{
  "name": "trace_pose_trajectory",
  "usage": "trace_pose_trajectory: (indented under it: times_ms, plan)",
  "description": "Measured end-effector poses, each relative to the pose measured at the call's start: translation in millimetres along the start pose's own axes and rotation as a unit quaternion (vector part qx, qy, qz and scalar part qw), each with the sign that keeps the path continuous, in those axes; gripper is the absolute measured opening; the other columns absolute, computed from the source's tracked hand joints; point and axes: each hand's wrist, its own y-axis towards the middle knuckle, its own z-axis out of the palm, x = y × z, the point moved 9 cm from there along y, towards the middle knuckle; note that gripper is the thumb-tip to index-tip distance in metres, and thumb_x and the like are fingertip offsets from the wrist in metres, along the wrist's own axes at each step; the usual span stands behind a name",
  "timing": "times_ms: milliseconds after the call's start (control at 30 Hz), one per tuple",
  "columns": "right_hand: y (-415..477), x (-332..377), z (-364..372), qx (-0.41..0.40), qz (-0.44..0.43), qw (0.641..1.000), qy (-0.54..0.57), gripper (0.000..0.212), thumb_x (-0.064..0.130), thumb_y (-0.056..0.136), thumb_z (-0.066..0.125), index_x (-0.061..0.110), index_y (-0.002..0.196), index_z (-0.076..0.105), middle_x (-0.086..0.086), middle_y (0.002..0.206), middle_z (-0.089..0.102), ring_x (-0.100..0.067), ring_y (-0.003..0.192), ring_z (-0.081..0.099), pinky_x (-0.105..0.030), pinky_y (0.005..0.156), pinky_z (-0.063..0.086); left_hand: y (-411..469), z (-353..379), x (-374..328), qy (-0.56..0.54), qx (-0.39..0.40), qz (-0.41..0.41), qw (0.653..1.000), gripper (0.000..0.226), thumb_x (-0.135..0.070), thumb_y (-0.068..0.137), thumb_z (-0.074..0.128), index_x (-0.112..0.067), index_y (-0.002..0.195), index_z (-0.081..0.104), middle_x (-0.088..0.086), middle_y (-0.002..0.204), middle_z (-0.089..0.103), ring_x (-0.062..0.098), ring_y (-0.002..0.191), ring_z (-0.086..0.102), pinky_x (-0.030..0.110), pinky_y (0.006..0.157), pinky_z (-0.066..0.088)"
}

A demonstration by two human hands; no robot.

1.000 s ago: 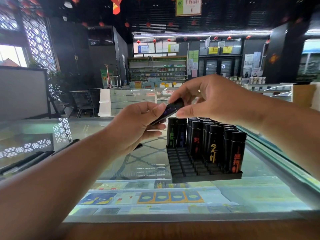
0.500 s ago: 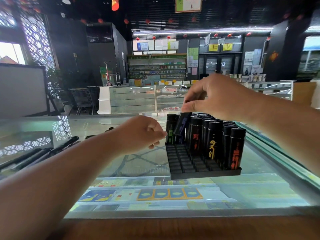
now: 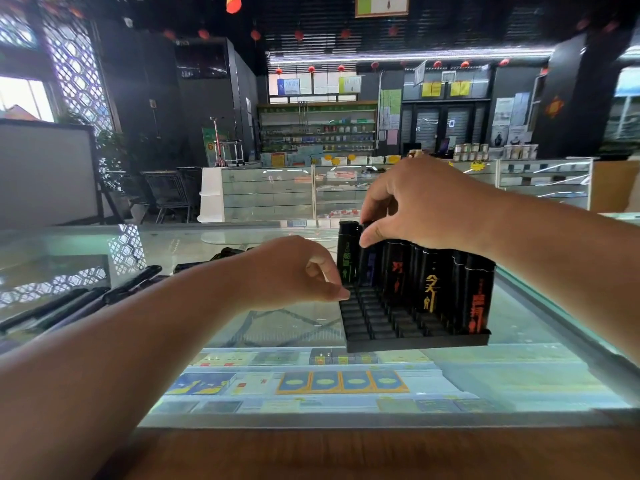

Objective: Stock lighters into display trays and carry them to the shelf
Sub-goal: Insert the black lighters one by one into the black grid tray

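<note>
Black plastic filled the centre right of the frame: the display tray [image 3: 415,342] sat on the glass counter [image 3: 277,323], its back rows and right side packed with standing lighters, its front-left slots bare. The right hand [image 3: 419,206] reached down from above, its grip pinching the cap of the purple-printed lighter [image 3: 370,268]. That lighter stood at the tray's back left, just beside the green-printed lighter [image 3: 347,261]. The left hand [image 3: 294,271] was curled, one fingertip against the tray's left rim; whether its grip enclosed anything could not be told. To seat this lighter well, the push probably needed to go straight down, body parallel with its neighbours, while the left hand braced the tray against sliding on the glass. Loose lighters [image 3: 133,280] lay at middle left, well apart from the tray, and were likely the next to go in.
</note>
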Motion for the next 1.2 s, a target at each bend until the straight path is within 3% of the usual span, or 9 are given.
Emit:
trace_pose_trajectory:
  times_ms: [167, 367, 567, 667, 800, 900, 1067, 1200]
  plan:
    - [2, -3, 3, 0.024, 0.001, 1.000, -0.013, 0.012, 0.033, 0.084, 0.072, 0.028, 0.094, 0.076, 0.016, 0.071, 0.063, 0.016, 0.060, 0.052, 0.000, 0.051, 0.034, 0, 0, 0, -0.001, 0.002, 0.003, 1.000, 0.019, -0.053, 0.081, 0.069, -0.036, 0.087, 0.069, -0.015, 0.087, 0.069, -0.003, 0.075, 0.061, 0.021, 0.072, 0.048]
    - [1, -2, 0, 0.004, -0.001, 1.000, -0.017, 0.008, 0.031, 0.081, 0.076, 0.027, 0.088, 0.074, 0.015, 0.074, 0.066, 0.002, 0.067, 0.057, -0.013, 0.058, 0.036, 0, 0, 0, 0.004, 0.001, 0.002, 1.000, 0.021, -0.052, 0.081, 0.070, -0.034, 0.090, 0.070, -0.014, 0.087, 0.068, -0.002, 0.076, 0.060, 0.019, 0.068, 0.043]
    - [-1, -3, -2, 0.022, 0.014, 0.999, -0.024, 0.010, 0.029, 0.090, 0.065, 0.029, 0.091, 0.075, 0.017, 0.080, 0.065, 0.002, 0.073, 0.056, -0.015, 0.064, 0.041, -1, -1, -1, 0.009, 0.003, 0.003, 1.000, 0.020, -0.052, 0.082, 0.069, -0.034, 0.090, 0.069, -0.015, 0.088, 0.067, -0.002, 0.077, 0.059, 0.021, 0.070, 0.046]
    - [-6, 1, -1, 0.041, 0.021, 0.998, -0.034, 0.014, 0.031, 0.093, 0.060, 0.029, 0.100, 0.072, 0.015, 0.087, 0.065, 0.001, 0.079, 0.056, -0.010, 0.062, 0.035, -3, -7, -1, 0.020, -0.012, 0.009, 1.000, 0.021, -0.050, 0.082, 0.070, -0.031, 0.092, 0.070, -0.015, 0.087, 0.066, -0.003, 0.076, 0.058, 0.019, 0.069, 0.046]
    - [-16, 14, -12, 0.012, 0.009, 0.998, -0.055, 0.026, 0.038, 0.094, 0.055, 0.028, 0.116, 0.065, 0.010, 0.112, 0.062, -0.009, 0.106, 0.051, -0.023, 0.085, 0.040, -6, -24, 0, 0.059, -0.042, 0.013, 0.997, 0.016, -0.045, 0.085, 0.070, -0.031, 0.090, 0.067, -0.017, 0.085, 0.063, -0.005, 0.075, 0.056, 0.022, 0.072, 0.047]
    - [-30, 34, -19, -0.044, -0.018, 0.994, -0.099, 0.031, 0.040, 0.095, 0.051, 0.027, 0.120, 0.062, 0.004, 0.125, 0.057, -0.016, 0.126, 0.040, -0.035, 0.103, 0.037, -8, -37, 8, 0.088, -0.082, 0.000, 0.993, 0.013, -0.044, 0.085, 0.070, -0.032, 0.087, 0.065, -0.016, 0.086, 0.064, 0.002, 0.082, 0.060, 0.029, 0.082, 0.053]
    - [-48, 68, -9, -0.071, -0.074, 0.988, -0.116, 0.032, 0.034, 0.092, 0.050, 0.019, 0.117, 0.064, -0.003, 0.114, 0.061, -0.024, 0.111, 0.049, -0.042, 0.089, 0.047, -15, -48, 14, 0.169, -0.092, -0.013, 0.981, 0.010, -0.044, 0.088, 0.063, -0.037, 0.091, 0.058, -0.011, 0.103, 0.066, 0.010, 0.099, 0.061, 0.036, 0.089, 0.052]
    - [-53, 88, 12, -0.041, -0.095, 0.988, -0.113, 0.036, 0.035, 0.095, 0.046, 0.020, 0.126, 0.057, -0.003, 0.126, 0.054, -0.023, 0.116, 0.045, -0.038, 0.092, 0.045, -42, -69, 14, 0.202, -0.108, -0.015, 0.973, 0.018, -0.043, 0.090, 0.060, -0.032, 0.104, 0.063, -0.011, 0.106, 0.065, 0.009, 0.098, 0.058, 0.034, 0.090, 0.050]
